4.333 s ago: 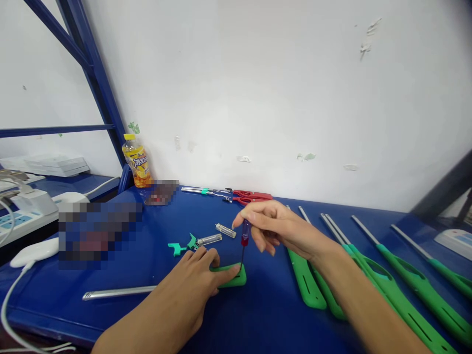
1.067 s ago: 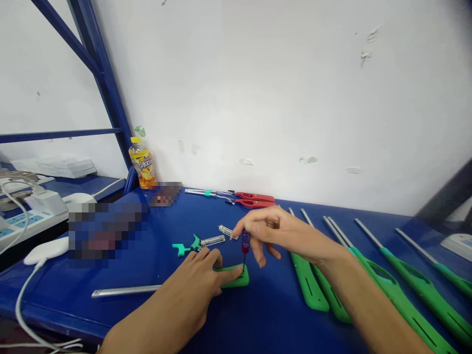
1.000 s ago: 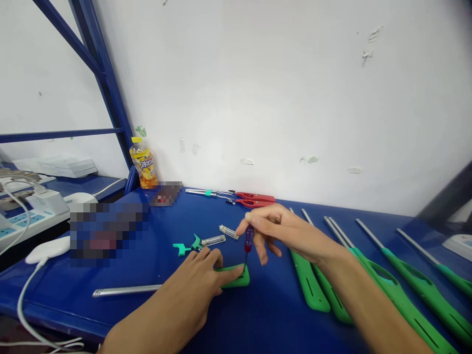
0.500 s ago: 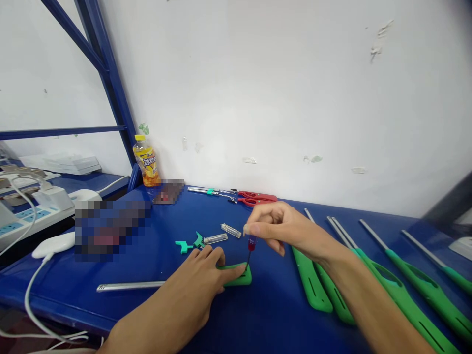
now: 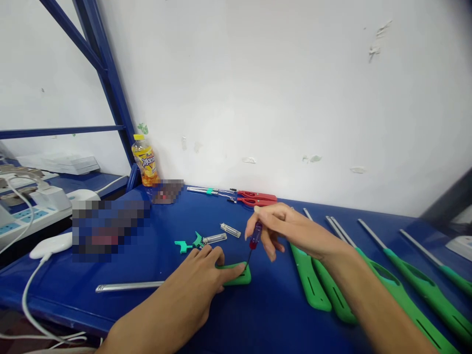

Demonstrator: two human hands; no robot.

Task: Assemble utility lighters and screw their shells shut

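My left hand (image 5: 201, 270) lies over a green long-nosed lighter (image 5: 240, 280) and pins it to the blue table, its thumb stretched along the handle. The lighter's metal tube points left, and its middle is hidden under my hand. Between thumb and fingertips, my right hand (image 5: 282, 227) holds a small screwdriver (image 5: 255, 236) with a purple and red handle. Its thin shaft slants down to the lighter handle beside my left thumb; the very tip is hard to make out. Just beyond my left hand are green trigger pieces (image 5: 183, 246) and two clear fuel tanks (image 5: 215, 238).
Several more green lighters (image 5: 391, 280) lie at the right, partly behind my right forearm. Red lighter handles (image 5: 258, 195) and loose metal tubes (image 5: 201, 190) are near the wall. A drink bottle (image 5: 145, 160) stands at the back left, with a power strip (image 5: 25, 219) and cables at far left.
The screwdriver handle has tilted to the right, away from upright, and more of it shows. My right fingers have shifted on it and spread a little. My left hand and the lighter stay put.
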